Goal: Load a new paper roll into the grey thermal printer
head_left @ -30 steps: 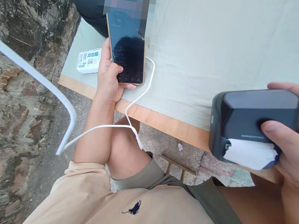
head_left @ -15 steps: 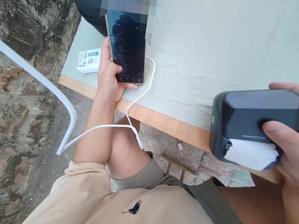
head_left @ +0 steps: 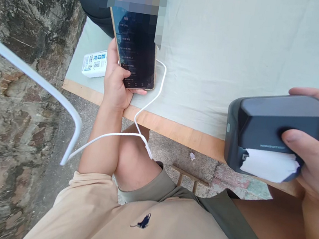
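My left hand [head_left: 120, 76] is wrapped round a smartphone [head_left: 137, 53] with a gold edge, its thumb over the lower left of the dark screen. Lines of text show there, and the phone's upper part is blurred out by large pixels. At the right, my right hand [head_left: 317, 157] grips a dark handheld label printer [head_left: 273, 131], thumb on its top face. A torn-edged piece of white paper [head_left: 270, 165] sticks out of the printer's near side. The printer is held above the table's front edge; most of the right fingers are hidden behind it.
A white box [head_left: 95, 64] with blue print lies left of the phone on the cloth-covered table [head_left: 197, 61]. Behind it stands a black rounded object [head_left: 97, 4]. A white cable [head_left: 162, 82] loops over the wooden table edge [head_left: 175, 131]. A stone wall [head_left: 6, 133] rises at left.
The label printer and my right hand have shifted slightly to the right. Text on the phone's screen looks different and clearer, and the phone's top leans a little more to the left.
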`<state>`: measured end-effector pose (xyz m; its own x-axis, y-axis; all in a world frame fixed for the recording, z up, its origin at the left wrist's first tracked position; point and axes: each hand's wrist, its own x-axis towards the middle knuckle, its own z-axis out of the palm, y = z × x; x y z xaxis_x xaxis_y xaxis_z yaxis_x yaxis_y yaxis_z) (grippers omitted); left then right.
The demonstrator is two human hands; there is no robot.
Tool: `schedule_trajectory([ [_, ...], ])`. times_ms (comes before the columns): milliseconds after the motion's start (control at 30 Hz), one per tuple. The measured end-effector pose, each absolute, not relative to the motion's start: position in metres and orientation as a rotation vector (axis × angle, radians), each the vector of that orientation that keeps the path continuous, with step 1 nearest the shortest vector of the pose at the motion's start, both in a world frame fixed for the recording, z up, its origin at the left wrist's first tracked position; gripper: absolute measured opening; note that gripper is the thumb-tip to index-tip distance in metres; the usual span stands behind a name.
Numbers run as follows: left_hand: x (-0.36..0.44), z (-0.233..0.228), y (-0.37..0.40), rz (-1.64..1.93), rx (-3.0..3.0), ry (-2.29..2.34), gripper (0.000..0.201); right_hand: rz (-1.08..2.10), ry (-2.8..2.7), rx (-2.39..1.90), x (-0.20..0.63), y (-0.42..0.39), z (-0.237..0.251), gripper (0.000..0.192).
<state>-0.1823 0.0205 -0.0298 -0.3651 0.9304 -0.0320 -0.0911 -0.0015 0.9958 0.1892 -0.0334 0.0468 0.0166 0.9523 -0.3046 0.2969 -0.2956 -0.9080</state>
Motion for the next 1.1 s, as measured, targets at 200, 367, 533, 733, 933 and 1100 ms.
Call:
schedule_trajectory([
  [200, -0.182, -0.029, 0.015, 1.449, 1.063, 1.445, 0.115, 1.303, -1.288, -1.664, 0.198, -0.029, 0.039, 0.060],
  [367, -0.180, -0.030, 0.017, 1.506, 1.094, 1.359, 0.102, 1.426, -1.315, -1.599, 0.217, -0.017, 0.019, 0.073],
  [533, -0.176, -0.027, 0.022, 1.549, 0.970, 1.354, 0.079, 1.352, -1.317, -1.627, 0.208, -0.023, 0.029, 0.066],
  [733, -0.174, -0.023, 0.023, 1.565, 0.911, 1.403, 0.082, 1.302, -1.303, -1.645, 0.190, -0.032, 0.043, 0.060],
  [933, -0.177, -0.025, 0.024, 1.556, 0.927, 1.391, 0.088, 1.306, -1.323, -1.640, 0.193, -0.031, 0.043, 0.062],
  [1100, -0.179, -0.029, 0.029, 1.626, 0.903, 1.323, 0.082, 1.293, -1.315, -1.645, 0.192, -0.032, 0.045, 0.061],
])
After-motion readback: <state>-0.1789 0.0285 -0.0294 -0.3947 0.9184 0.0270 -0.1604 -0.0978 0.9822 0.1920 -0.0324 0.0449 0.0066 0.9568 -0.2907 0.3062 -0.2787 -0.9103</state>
